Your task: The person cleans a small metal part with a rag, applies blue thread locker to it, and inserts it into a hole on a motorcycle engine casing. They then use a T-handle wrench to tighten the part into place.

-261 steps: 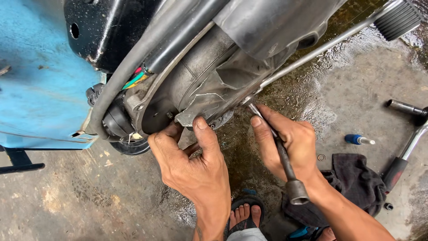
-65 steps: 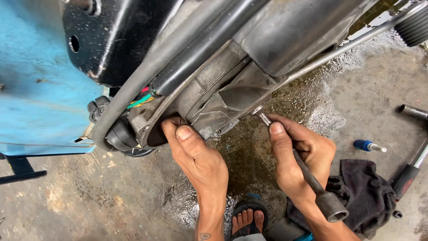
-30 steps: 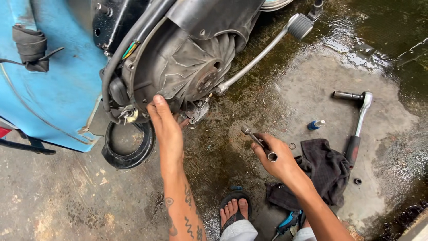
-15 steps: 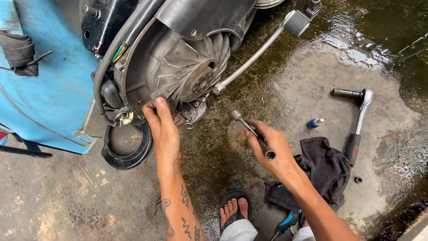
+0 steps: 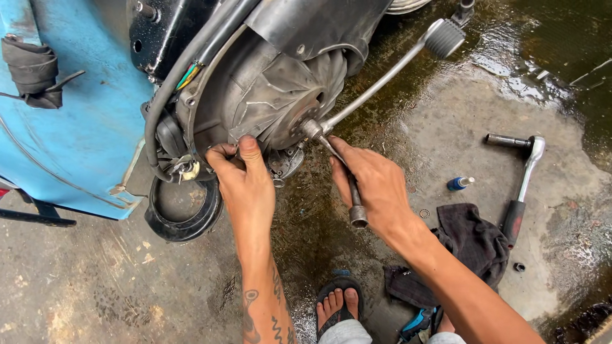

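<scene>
Left hand (image 5: 245,181) grips the engine cover's (image 5: 268,95) lower edge; right hand (image 5: 373,185) holds a socket wrench (image 5: 341,175), seemingly on the hub.

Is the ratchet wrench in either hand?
No, the ratchet wrench lies on the wet floor, apart from both hands; the right hand holds a socket driver.

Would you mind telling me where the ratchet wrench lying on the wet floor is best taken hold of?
Grip the ratchet wrench by its dark padded handle, the end nearest the person, coming from above. It lies flat on the concrete floor, the handle is thicker than the bare metal shaft, and the head with its socket extension points away.
</scene>
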